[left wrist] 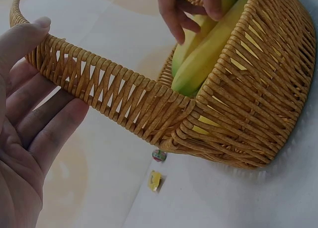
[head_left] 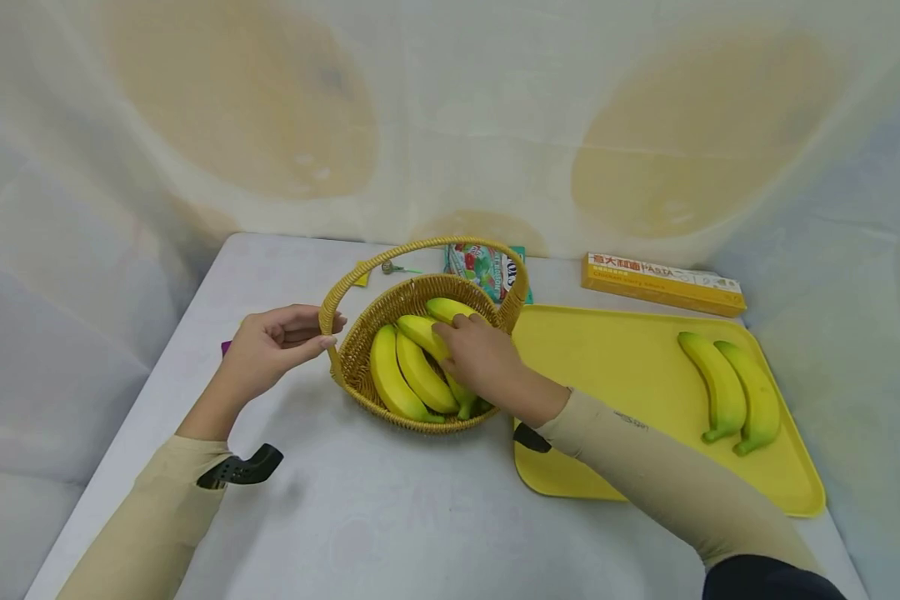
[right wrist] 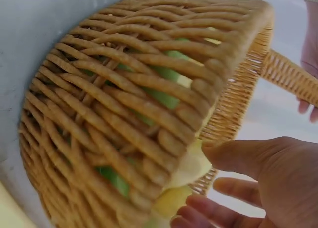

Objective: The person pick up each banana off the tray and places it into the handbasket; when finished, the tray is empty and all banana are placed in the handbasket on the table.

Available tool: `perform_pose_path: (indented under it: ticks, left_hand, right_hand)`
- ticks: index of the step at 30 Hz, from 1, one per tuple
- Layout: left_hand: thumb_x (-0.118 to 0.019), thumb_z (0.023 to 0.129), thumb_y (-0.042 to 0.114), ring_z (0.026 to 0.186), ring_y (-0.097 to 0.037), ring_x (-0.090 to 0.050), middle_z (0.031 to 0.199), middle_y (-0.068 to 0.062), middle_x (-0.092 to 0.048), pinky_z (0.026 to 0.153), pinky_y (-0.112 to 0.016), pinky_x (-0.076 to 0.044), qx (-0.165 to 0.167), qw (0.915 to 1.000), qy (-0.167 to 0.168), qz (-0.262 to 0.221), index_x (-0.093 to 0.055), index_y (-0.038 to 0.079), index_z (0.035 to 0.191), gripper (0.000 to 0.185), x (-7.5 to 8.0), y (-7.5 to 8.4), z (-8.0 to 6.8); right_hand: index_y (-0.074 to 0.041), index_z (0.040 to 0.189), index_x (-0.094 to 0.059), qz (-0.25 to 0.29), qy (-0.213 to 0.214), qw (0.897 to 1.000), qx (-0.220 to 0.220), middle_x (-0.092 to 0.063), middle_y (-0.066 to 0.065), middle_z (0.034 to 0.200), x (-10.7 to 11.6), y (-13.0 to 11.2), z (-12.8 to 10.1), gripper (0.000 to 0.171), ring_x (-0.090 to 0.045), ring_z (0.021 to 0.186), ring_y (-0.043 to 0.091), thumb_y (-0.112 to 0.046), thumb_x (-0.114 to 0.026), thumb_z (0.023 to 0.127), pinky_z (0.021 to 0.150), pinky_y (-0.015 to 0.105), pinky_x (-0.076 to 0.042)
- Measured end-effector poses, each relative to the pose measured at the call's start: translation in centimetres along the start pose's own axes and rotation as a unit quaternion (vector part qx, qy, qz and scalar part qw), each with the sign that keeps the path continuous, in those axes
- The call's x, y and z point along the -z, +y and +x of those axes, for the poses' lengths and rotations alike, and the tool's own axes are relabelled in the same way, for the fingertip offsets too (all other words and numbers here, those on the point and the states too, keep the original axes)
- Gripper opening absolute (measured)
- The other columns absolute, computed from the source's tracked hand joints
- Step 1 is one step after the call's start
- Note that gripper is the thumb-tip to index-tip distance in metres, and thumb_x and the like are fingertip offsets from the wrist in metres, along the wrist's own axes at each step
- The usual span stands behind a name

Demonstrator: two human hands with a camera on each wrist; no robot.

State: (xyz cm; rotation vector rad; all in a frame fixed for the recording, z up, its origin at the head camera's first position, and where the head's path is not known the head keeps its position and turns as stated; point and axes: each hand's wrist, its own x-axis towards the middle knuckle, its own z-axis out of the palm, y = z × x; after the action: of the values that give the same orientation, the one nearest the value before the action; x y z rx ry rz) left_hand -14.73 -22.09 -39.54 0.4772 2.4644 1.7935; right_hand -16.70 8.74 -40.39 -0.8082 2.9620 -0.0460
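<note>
A wicker basket [head_left: 354,367] with a tall arched handle [head_left: 420,243] stands mid-table, holding several bananas [head_left: 392,375]. With thumb and fingers on either side, my left hand [head_left: 266,346] holds the handle's left part; the left wrist view shows this hand [left wrist: 30,114] on the woven handle [left wrist: 114,86]. My right hand [head_left: 483,354] is inside the rim, over the bananas on the right. Seen from the right wrist, that hand [right wrist: 278,183] has loosely spread fingers, and its thumb tip is at a banana [right wrist: 191,166]. Part of the bananas is hidden beneath it.
A yellow tray [head_left: 600,358] lies to the basket's right, with two bananas [head_left: 720,392] at its far side. Behind stand a pasta box [head_left: 660,283] and a green packet [head_left: 483,267]. Small items, including a yellow piece [head_left: 362,277], lie behind the basket.
</note>
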Motion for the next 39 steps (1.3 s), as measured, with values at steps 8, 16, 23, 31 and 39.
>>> perform_pose_path:
  ticks: [8,16,23,31,39]
  left_hand:
    - [-0.078,0.093,0.016,0.110,-0.023,-0.071,0.118,-0.009,-0.074,0.090,-0.024,-0.058,-0.001,1.0000,0.000,0.005,-0.071,0.005,0.122,0.032,0.1,-0.1,-0.1]
    - [-0.077,0.093,0.014,0.110,-0.022,-0.071,0.118,-0.009,-0.074,0.092,-0.024,-0.057,-0.010,0.9999,-0.003,0.008,-0.071,0.005,0.122,0.031,0.2,-0.1,-0.2]
    - [-0.075,0.094,0.012,0.109,-0.018,-0.072,0.119,-0.010,-0.074,0.092,-0.024,-0.057,-0.018,0.9998,-0.007,0.006,-0.070,0.004,0.123,0.030,0.2,-0.1,-0.1]
    - [-0.076,0.094,0.013,0.108,-0.017,-0.072,0.117,-0.010,-0.074,0.091,-0.024,-0.057,-0.019,0.9998,-0.007,0.006,-0.071,0.004,0.121,0.029,0.1,-0.1,0.0]
    - [-0.075,0.094,0.011,0.110,-0.024,-0.071,0.118,-0.010,-0.074,0.092,-0.024,-0.057,-0.021,0.9997,-0.009,0.004,-0.070,0.004,0.122,0.029,0.2,-0.3,0.0]
  right_hand:
    - [-0.013,0.137,-0.064,0.074,0.050,0.996,-0.017,-0.067,0.010,0.121,0.9,2.5,-3.8,0.045,-0.064,0.104,0.025,-0.027,-0.072,0.096,0.067,0.037,-0.060]
    - [-0.010,0.135,-0.064,0.101,0.112,0.985,-0.082,-0.068,0.015,0.119,0.2,9.3,-9.2,0.044,-0.069,0.098,0.031,-0.024,-0.073,0.095,0.064,0.044,-0.059]
    - [-0.001,0.141,-0.056,0.121,0.091,0.971,-0.183,-0.060,0.029,0.124,-1.6,18.5,-14.3,0.050,-0.062,0.104,0.047,-0.023,-0.068,0.098,0.071,0.056,-0.055]
    - [0.009,0.144,-0.043,0.121,0.023,0.944,-0.307,-0.040,0.044,0.130,-3.5,26.6,-18.9,0.062,-0.041,0.114,0.062,-0.024,-0.065,0.097,0.088,0.073,-0.042]
    - [0.012,0.143,-0.039,0.124,-0.023,0.943,-0.307,-0.050,0.045,0.122,-3.7,28.1,-19.9,0.066,-0.055,0.099,0.055,-0.020,-0.068,0.094,0.079,0.065,-0.048]
